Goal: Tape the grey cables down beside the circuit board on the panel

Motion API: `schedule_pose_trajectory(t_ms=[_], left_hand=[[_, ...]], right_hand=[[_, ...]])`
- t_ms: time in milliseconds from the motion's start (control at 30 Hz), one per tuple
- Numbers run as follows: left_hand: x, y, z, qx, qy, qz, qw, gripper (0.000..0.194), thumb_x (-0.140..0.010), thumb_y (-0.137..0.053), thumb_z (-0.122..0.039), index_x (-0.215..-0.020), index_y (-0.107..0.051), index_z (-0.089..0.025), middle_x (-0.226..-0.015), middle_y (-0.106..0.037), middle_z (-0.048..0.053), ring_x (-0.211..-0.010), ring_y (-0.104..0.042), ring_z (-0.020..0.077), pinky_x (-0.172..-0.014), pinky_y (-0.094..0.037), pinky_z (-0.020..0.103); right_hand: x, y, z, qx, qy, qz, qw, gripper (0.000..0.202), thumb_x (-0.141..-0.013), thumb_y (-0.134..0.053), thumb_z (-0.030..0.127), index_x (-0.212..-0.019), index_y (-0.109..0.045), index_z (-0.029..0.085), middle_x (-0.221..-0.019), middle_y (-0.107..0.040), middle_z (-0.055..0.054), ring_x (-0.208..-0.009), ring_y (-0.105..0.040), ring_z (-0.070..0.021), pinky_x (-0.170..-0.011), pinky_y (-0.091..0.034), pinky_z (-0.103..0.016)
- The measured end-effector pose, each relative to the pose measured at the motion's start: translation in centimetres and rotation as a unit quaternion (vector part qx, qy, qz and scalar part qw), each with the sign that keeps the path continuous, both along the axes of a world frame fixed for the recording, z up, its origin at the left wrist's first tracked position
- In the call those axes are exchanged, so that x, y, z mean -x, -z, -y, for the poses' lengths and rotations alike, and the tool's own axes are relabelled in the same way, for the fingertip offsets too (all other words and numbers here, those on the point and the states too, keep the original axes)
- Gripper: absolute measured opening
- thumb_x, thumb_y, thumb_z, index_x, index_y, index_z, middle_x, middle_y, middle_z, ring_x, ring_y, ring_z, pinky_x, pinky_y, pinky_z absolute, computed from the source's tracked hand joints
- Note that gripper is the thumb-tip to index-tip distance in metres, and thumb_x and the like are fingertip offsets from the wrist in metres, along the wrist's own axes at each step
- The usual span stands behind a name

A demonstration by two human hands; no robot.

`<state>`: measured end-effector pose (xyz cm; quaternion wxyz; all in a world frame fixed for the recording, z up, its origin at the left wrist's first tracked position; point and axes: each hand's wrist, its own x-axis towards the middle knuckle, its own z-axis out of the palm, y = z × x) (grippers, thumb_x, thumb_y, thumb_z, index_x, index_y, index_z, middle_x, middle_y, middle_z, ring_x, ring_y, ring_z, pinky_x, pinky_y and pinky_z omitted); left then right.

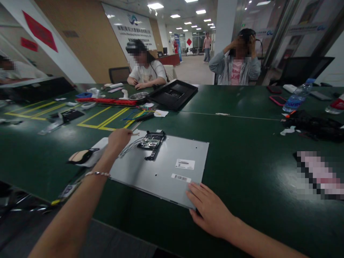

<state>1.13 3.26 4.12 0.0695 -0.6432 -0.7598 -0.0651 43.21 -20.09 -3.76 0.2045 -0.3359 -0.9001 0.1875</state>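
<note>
A flat grey rectangular metal panel (pixel 161 168) lies on the dark green table (pixel 242 150), directly before the person. The right hand (pixel 209 208) rests flat, fingers spread, on the panel's near right corner, gripping nothing. The left hand (pixel 119 138) is curled at the panel's far left edge; what it pinches cannot be made out. A black circuit-board bracket (pixel 152 141) sits on the panel, its pale wires (pixel 129 146) partly hidden behind that hand.

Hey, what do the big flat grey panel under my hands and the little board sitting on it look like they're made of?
The grey panel looks like sheet metal: matte silver, thin, with small holes and stuck-on labels. The board seems a circuit board in a black frame, probably plastic, though it is too small to be sure.
</note>
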Motion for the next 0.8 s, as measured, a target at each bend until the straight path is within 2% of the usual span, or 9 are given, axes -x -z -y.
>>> schedule_pose_trajectory(t_ms=[67, 133, 267, 400, 533, 600, 700, 800], left_hand=[[-1.7, 0.1, -1.2, -0.03, 0.014, -0.028, 0.999, 0.034, -0.088, -0.045, -0.023, -0.11, -0.069, -0.011, -0.102, -0.069, 0.017, -0.095, -0.06, 0.0303, -0.088, -0.041, 0.045], [-3.7, 0.6, -2.7, -0.047, 0.036, -0.049, 0.997, 0.038, -0.091, -0.041, -0.025, -0.117, -0.066, -0.012, -0.106, -0.069, 0.017, -0.1, -0.06, 0.0298, -0.092, -0.039, 0.044], [-7.2, 2.3, -5.6, -0.061, 0.081, -0.062, 0.993, 0.04, -0.092, -0.036, -0.022, -0.116, -0.067, -0.015, -0.11, -0.069, 0.014, -0.106, -0.06, 0.0266, -0.101, -0.033, 0.041], [-8.4, 3.9, -7.2, -0.004, 0.083, -0.056, 0.995, 0.041, -0.086, -0.038, -0.013, -0.112, -0.069, -0.018, -0.116, -0.067, 0.013, -0.113, -0.058, 0.028, -0.105, -0.027, 0.047], [-7.7, 4.4, -6.9, 0.034, 0.067, -0.042, 0.996, 0.047, -0.082, -0.039, -0.011, -0.119, -0.065, -0.022, -0.129, -0.06, 0.013, -0.122, -0.052, 0.0301, -0.107, -0.025, 0.052], [-6.7, 4.1, -6.2, 0.025, 0.061, -0.039, 0.997, 0.049, -0.084, -0.038, -0.014, -0.127, -0.06, -0.022, -0.134, -0.056, 0.012, -0.121, -0.053, 0.0295, -0.105, -0.029, 0.048], [-4.5, 3.6, -4.8, 0.002, 0.028, -0.02, 0.999, 0.047, -0.087, -0.039, -0.019, -0.131, -0.055, -0.018, -0.131, -0.058, 0.012, -0.116, -0.056, 0.029, -0.099, -0.038, 0.04], [-1.9, 3.6, -3.2, -0.018, -0.005, 0.022, 1.0, 0.047, -0.088, -0.043, -0.022, -0.133, -0.05, -0.01, -0.128, -0.059, 0.015, -0.114, -0.056, 0.0287, -0.097, -0.04, 0.036]], right_hand=[[0.0, 0.0, 0.0, 0.0, 0.001, 0.0, 1.0, 0.049, -0.093, -0.044, 0.031, -0.139, -0.046, 0.013, -0.147, -0.043, -0.013, -0.138, -0.035, -0.0229, -0.115, -0.027, -0.042], [0.1, 0.0, 0.0, -0.003, 0.003, -0.002, 1.0, 0.049, -0.094, -0.044, 0.032, -0.138, -0.047, 0.013, -0.147, -0.043, -0.013, -0.137, -0.036, -0.0231, -0.115, -0.027, -0.042], [0.1, 0.1, -0.1, -0.006, 0.006, -0.009, 1.0, 0.048, -0.095, -0.043, 0.033, -0.138, -0.047, 0.013, -0.147, -0.044, -0.013, -0.137, -0.036, -0.0224, -0.115, -0.027, -0.041], [0.0, -0.1, -0.3, -0.003, 0.004, -0.009, 1.0, 0.047, -0.096, -0.041, 0.034, -0.137, -0.048, 0.012, -0.146, -0.044, -0.013, -0.137, -0.036, -0.0218, -0.115, -0.027, -0.04], [-0.1, -0.3, -0.4, 0.006, 0.003, -0.006, 1.0, 0.048, -0.095, -0.042, 0.034, -0.138, -0.047, 0.013, -0.147, -0.043, -0.013, -0.137, -0.036, -0.0223, -0.115, -0.027, -0.04], [0.0, -0.3, -0.4, 0.007, 0.004, -0.004, 1.0, 0.049, -0.095, -0.043, 0.035, -0.138, -0.047, 0.013, -0.147, -0.042, -0.013, -0.137, -0.037, -0.0227, -0.115, -0.027, -0.041], [0.0, -0.2, -0.3, 0.002, 0.004, -0.006, 1.0, 0.049, -0.094, -0.044, 0.034, -0.138, -0.047, 0.013, -0.147, -0.043, -0.014, -0.136, -0.037, -0.023, -0.115, -0.028, -0.042], [0.0, -0.1, -0.1, -0.003, 0.004, -0.006, 1.0, 0.048, -0.093, -0.046, 0.032, -0.137, -0.048, 0.012, -0.146, -0.044, -0.014, -0.136, -0.037, -0.0228, -0.115, -0.028, -0.041]])
